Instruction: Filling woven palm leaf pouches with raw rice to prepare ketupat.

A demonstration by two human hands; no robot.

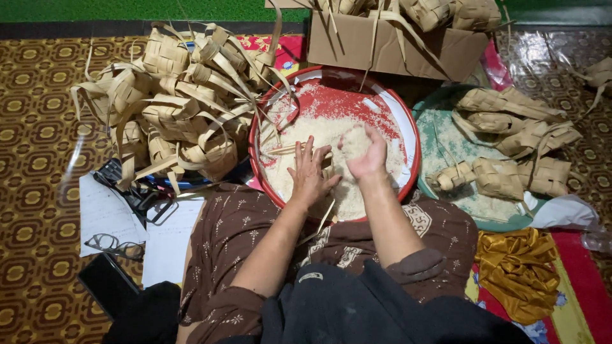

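Nearest the camera: dark cloth and a brown patterned garment over the person's lap, both forearms reaching fwd across it. To the person's left on the patterned carpet lie white papers, a pair of glasses and a dark flat phone-like slab. To the right, a bunch of gold satin cloth on a red mat.

Next out, the hands, both inside the red-rimmed basin of uncooked rice. Left hand lies flat, fingers spread wide, palm down on the rice w/ a woven leaf strip under/near the fingers; can't tell if it grips anything. Right hand is cupped and curled round a heap of rice, grains piled vs. the palm, fingers narrow and closed in on it. The rice fills the near and middle part of the basin; the far wall shows bare red. Loose palm-leaf strips stick into the basin at its left.

Farther: left of the basin, a big pile of empty woven palm-leaf pouches, tails trailing. Right of it, a green round tray w/ several more woven pouches lying on it, just beside the basin rim. At the far edge, a cardboard box w/ more pouches on top.
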